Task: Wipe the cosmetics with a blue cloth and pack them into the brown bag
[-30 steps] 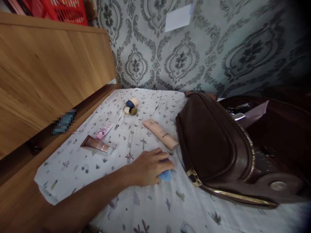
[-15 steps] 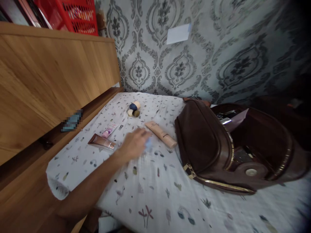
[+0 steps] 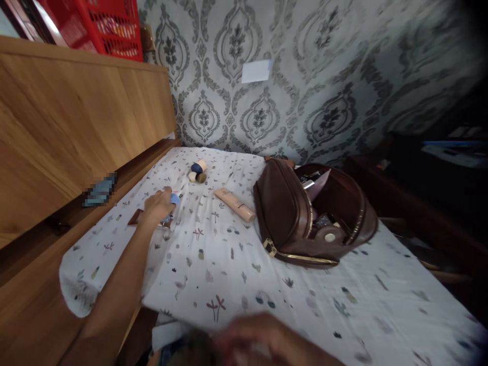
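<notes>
My left hand (image 3: pixel 158 206) reaches to the left side of the patterned cloth, its fingers closed around a small light blue object (image 3: pixel 175 199) whose kind I cannot make out. It covers most of the brown tube (image 3: pixel 135 217) lying there, and the small pink tube beside it is almost wholly hidden. At the bottom edge my right hand (image 3: pixel 259 333) is smeared by motion, and its fingers do not show clearly. A beige tube (image 3: pixel 234 204) lies between my left hand and the open brown bag (image 3: pixel 280 203). Small items show inside the bag.
Beyond my left hand, small cream, navy and olive items (image 3: pixel 199 168) lie in a cluster. A wooden cabinet (image 3: pixel 84 112) borders the cloth (image 3: pixel 213 274) at left, with a red basket (image 3: pixel 114 30) on top. Patterned wallpaper (image 3: pixel 259 119) is behind; dark furniture stands at right.
My left hand has moved left with the light blue object, from beside the beige tube to over the brown and pink tubes. My right hand has come into view at the bottom. The view has shifted right.
</notes>
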The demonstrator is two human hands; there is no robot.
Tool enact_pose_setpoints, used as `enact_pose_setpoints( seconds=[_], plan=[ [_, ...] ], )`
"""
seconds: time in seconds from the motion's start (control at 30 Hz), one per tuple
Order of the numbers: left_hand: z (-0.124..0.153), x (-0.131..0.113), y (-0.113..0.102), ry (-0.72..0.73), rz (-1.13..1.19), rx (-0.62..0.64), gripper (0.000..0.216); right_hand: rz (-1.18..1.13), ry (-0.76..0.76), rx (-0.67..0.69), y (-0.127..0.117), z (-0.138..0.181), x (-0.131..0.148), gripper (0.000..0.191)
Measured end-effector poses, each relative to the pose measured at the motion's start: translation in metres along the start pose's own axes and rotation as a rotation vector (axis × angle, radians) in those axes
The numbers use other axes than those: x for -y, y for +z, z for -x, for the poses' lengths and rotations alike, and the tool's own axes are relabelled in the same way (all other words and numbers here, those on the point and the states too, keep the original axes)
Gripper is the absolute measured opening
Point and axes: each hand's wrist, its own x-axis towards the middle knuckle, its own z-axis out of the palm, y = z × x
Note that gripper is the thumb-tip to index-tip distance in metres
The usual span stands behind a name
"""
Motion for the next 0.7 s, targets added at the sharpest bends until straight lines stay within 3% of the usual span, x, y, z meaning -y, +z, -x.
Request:
enact_pose_setpoints(
  seconds=[0.1, 0.17, 0.23, 0.33, 0.43, 0.57, 0.7],
  plan=[
    [0.015, -0.026, -0.002, 0.117, 0.145, 0.013, 0.043, -0.116, -0.043, -0.127, -0.015, -0.05, -0.006, 0.041],
    [0.03, -0.045, 0.004, 0.214, 0.262, 0.055, 0.04, -0.37, -0.075, -0.293, -0.024, -0.083, -0.011, 0.046],
    [0.045, -0.058, 0.015, 0.359, 0.461, 0.132, 0.034, -0.488, -0.107, -0.33, -0.031, -0.108, -0.019, 0.05],
    [0.055, -0.06, 0.03, 0.449, 0.786, 0.251, 0.029, -0.283, -0.113, -0.378, -0.039, -0.123, -0.034, 0.046],
    [0.049, -0.049, 0.041, 0.308, 0.977, 0.294, 0.036, -0.133, -0.085, -0.393, -0.043, -0.12, -0.044, 0.045],
    [0.04, -0.039, 0.047, 0.23, 1.024, 0.266, 0.042, 0.227, -0.109, -0.49, -0.042, -0.112, -0.042, 0.05],
    [0.042, -0.041, 0.048, 0.224, 0.954, 0.239, 0.042, 0.574, -0.167, -0.464, -0.032, -0.109, -0.036, 0.048]
  ],
)
